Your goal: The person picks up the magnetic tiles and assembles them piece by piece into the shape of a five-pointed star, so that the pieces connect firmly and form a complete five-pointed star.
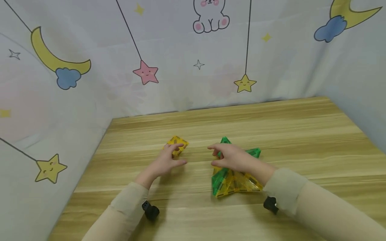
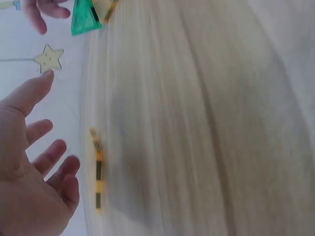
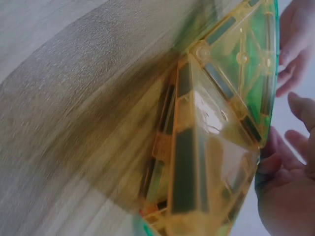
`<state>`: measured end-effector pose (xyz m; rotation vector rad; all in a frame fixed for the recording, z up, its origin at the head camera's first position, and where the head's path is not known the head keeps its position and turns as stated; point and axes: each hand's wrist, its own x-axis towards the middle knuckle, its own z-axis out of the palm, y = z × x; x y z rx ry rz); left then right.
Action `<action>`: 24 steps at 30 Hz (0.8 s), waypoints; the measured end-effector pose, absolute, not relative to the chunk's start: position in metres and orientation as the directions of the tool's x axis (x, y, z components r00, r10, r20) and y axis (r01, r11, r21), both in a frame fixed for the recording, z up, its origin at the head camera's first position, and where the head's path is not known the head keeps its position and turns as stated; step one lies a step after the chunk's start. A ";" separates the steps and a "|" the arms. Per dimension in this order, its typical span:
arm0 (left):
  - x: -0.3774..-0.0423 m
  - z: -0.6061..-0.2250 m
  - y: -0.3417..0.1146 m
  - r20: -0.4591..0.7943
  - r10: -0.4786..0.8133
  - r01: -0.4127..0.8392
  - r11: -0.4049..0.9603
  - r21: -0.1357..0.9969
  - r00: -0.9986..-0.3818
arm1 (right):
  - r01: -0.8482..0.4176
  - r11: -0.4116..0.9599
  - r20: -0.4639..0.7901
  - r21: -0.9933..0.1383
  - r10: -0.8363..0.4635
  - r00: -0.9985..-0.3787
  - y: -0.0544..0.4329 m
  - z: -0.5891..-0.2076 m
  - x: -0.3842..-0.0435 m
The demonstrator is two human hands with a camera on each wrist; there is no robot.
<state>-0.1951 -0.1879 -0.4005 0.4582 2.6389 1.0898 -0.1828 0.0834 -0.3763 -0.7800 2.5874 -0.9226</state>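
Observation:
In the head view my left hand (image 1: 167, 160) hovers over a small yellow magnetic tile piece (image 1: 180, 144), fingers and thumb spread apart with nothing between them. The left wrist view shows that piece (image 2: 99, 177) nearly edge-on, beyond the fingers. My right hand (image 1: 230, 157) is above a build of yellow and green magnetic tiles (image 1: 238, 182), its fingers loosely bent and thumb apart. Green triangles (image 1: 254, 152) stick out around the build. From the right wrist, the hand (image 3: 288, 191) is close beside the tiles' edge (image 3: 211, 113). The hand and forearm hide part of the build.
Both pieces are on a wood-grain table (image 1: 301, 140). Behind and at the sides hangs a pale cloth (image 1: 181, 90) printed with stars and moons. A black wrist camera (image 1: 150, 211) is strapped under the left sleeve, another (image 1: 270, 204) under the right.

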 end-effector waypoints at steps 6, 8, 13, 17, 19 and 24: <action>-0.206 -0.412 -0.203 -0.091 0.233 0.132 0.784 0.606 -0.968 | -0.391 0.665 -0.090 -0.636 -0.568 -0.818 0.080 -0.380 -0.183; -0.209 -0.416 -0.208 -0.088 0.195 0.111 0.813 0.572 -0.977 | -0.393 0.663 -0.088 -0.637 -0.569 -0.818 0.079 -0.381 -0.183; -0.214 -0.425 -0.216 -0.089 0.150 0.083 0.853 0.515 -0.985 | -0.406 0.654 -0.075 -0.639 -0.578 -0.813 0.077 -0.382 -0.183; -0.216 -0.427 -0.217 -0.082 0.145 0.088 0.872 0.482 -0.986 | -0.411 0.653 -0.069 -0.636 -0.578 -0.813 0.077 -0.382 -0.184; -0.217 -0.427 -0.216 -0.077 0.144 0.092 0.881 0.465 -0.987 | -0.409 0.654 -0.069 -0.636 -0.577 -0.814 0.077 -0.381 -0.184; -0.218 -0.427 -0.216 -0.078 0.149 0.102 0.896 0.431 -0.986 | -0.407 0.668 -0.080 -0.623 -0.572 -0.817 0.074 -0.378 -0.185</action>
